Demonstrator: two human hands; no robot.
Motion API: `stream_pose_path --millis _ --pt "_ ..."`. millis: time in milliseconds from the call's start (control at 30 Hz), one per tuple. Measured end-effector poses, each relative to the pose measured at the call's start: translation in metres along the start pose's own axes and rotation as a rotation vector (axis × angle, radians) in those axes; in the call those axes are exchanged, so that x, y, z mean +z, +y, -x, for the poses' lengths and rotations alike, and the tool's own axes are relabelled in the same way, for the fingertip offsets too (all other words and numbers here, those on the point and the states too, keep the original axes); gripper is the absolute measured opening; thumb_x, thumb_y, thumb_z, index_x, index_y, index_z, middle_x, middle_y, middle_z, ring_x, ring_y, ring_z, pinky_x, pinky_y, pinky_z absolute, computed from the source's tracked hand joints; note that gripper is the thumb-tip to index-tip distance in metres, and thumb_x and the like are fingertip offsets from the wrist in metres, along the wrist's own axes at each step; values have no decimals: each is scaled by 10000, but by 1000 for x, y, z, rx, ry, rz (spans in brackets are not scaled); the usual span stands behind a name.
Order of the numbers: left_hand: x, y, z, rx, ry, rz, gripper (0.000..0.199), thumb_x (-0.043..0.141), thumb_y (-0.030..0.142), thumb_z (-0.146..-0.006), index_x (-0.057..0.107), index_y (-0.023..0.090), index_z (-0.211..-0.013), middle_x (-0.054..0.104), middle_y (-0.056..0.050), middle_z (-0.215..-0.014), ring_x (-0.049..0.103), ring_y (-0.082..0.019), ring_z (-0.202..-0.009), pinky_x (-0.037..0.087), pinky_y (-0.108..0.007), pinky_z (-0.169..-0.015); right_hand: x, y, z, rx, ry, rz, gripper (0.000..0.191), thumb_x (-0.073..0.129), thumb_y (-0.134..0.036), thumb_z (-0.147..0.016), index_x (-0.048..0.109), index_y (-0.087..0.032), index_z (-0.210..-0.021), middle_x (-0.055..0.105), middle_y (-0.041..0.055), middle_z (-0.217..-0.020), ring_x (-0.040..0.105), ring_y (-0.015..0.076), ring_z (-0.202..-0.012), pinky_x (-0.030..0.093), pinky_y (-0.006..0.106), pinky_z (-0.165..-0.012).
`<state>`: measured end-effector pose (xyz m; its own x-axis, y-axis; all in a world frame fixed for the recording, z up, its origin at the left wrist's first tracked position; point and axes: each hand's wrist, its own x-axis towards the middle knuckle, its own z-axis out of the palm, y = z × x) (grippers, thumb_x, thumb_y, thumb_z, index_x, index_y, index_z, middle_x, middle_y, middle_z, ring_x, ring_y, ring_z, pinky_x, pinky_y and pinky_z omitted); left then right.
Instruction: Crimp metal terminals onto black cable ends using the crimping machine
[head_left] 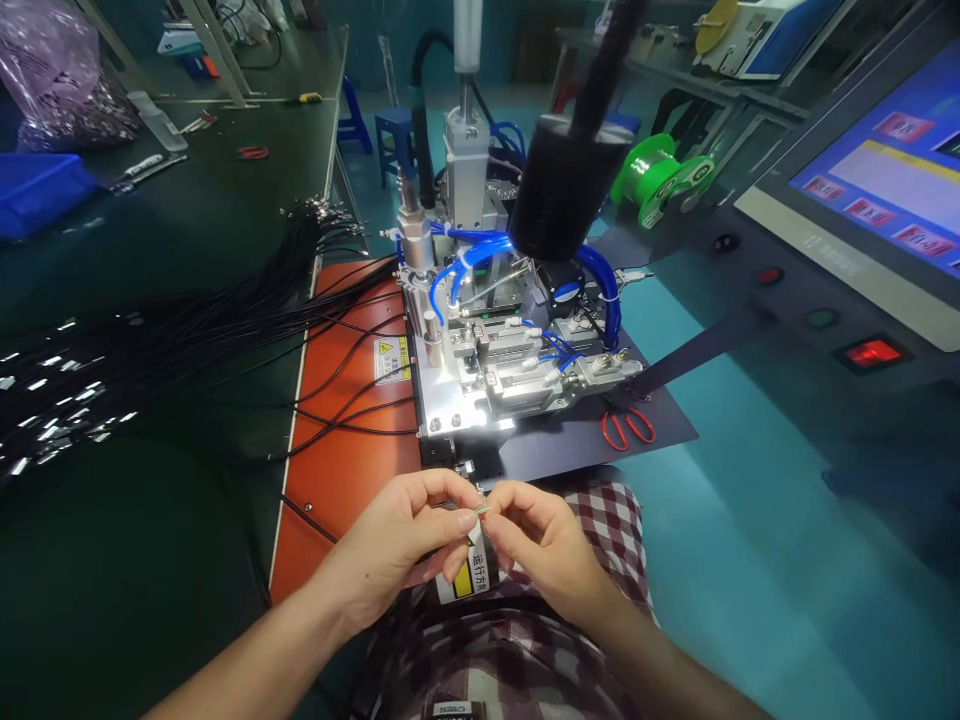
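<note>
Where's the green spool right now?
In the head view, the green spool is right of centre, toward the top, between the hanging black cylinder and the tilted screen.

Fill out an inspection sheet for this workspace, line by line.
Surface: dark green tabletop beside a flat orange-red panel.
Job's things: thin pale strands, too small to identify, in front of a silver metal machine with blue tubes.
Clutter: red-handled scissors on a flat dark plate; blue plastic bin on the tabletop.
Hands: left hand and right hand both pinch the strands at their fingertips.
Cables: thin black cables massed across the tabletop, several crossing the panel.
Surroundings: round green plastic spool; rectangular lit screen; glowing red switch.
</note>
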<state>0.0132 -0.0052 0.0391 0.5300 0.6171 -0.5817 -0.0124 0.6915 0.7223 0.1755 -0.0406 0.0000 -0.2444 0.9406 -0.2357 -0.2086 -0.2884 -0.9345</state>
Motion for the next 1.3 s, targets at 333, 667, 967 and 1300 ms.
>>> stream_pose_path --millis 333,667,967,1300 --pt "9 -13 -4 98 180 4 198 656 316 -759 597 136 -814 412 79 -439 285 -41 -428 193 -166 -425 13 7 3 -4 186 88 207 604 -328 -821 545 -179 -690 471 -37 -591 403 100 -521 351 228 -504" --pt "13 -5 7 127 128 -206 196 610 344 -787 558 157 -812 409 81 -471 379 -67 -465 288 -184 -472 -24 -16 -9 46 -51 -48 190 638 -328 -810 597 -155 -743 493 -43 -572 418 79 -507 355 201 -493" --pt "12 -8 6 186 143 -270 164 607 326 -794 592 163 -789 477 56 -522 453 -82 -488 343 -195 -493 -17 -10 -8 88 -63 -66 234 633 -350 -810 551 -155 -709 471 -51 -531 398 70 -465 328 187 -444" --pt "11 -7 7 244 211 -447 155 586 300 -800 678 176 -792 615 -13 -695 515 -129 -641 379 -223 -562 -14 -20 5 -106 -12 290 193 465 -272 -928 467 -196 -751 419 -42 -679 386 93 -586 339 217 -535"
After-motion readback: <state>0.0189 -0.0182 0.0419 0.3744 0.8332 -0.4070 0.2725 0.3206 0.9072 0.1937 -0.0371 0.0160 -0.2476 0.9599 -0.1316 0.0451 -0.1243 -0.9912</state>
